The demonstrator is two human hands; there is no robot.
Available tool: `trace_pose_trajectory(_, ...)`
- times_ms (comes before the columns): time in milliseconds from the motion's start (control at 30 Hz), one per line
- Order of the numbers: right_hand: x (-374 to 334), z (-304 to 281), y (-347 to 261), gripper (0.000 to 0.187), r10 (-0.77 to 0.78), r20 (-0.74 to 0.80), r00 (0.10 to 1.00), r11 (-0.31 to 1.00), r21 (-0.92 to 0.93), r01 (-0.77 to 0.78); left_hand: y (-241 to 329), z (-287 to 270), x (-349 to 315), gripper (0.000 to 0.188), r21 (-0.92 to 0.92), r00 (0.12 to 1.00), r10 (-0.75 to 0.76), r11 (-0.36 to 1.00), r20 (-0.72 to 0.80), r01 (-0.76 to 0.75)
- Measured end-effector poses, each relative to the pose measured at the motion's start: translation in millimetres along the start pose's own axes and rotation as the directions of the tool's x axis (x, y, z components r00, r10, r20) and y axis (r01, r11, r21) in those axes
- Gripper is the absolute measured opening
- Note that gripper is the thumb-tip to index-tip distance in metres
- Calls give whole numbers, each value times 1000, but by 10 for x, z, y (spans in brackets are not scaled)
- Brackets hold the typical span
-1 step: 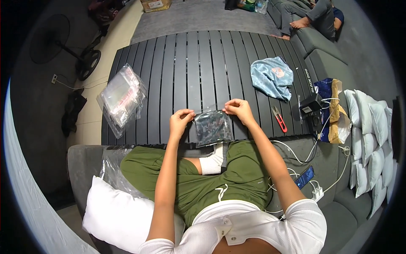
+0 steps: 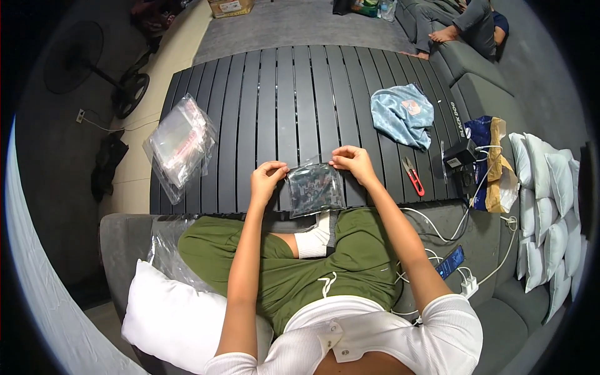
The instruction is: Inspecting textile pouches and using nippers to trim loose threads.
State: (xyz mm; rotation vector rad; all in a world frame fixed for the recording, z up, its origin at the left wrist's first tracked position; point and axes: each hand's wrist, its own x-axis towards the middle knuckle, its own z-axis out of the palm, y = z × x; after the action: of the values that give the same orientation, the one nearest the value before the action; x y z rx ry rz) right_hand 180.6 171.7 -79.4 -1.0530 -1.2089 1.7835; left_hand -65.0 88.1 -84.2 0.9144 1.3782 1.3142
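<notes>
A clear plastic bag (image 2: 315,189) with dark, camouflage-patterned folded cloth inside lies across the near edge of the slatted table, its lower end just over my lap. My left hand (image 2: 269,177) pinches the bag's upper left corner between thumb and fingertips. At the upper right corner, my right hand (image 2: 354,164) pinches the film the same way. Between the two hands the bag's clear top strip is stretched out flat. What the cloth item is cannot be made out through the film.
A stack of clear plastic bags (image 2: 182,147) lies on the table (image 2: 269,106) at left. To the right are a light blue cloth (image 2: 403,115), red-handled thread snips (image 2: 412,176) and a black box (image 2: 460,154) with cables. A phone (image 2: 450,261) rests on the sofa; another person (image 2: 465,28) sits far right.
</notes>
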Motion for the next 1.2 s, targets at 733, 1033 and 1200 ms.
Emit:
trace_pose_trajectory(733,-16,-241,-81,10,-142,210,967,932,-301,202,19,-158,11,6,98,948,159,976,276,-192)
trace_pose_trajectory(1033,-42,-255,-161,11,-274,345,898,756,-500,423,56,-210,41,9,103,917,113,981,383,-164)
trace_pose_trajectory(1200,-53,-298,-171,12,-318,418,851,640,-567,518,113,-178,21,9,297,905,135,916,404,-270)
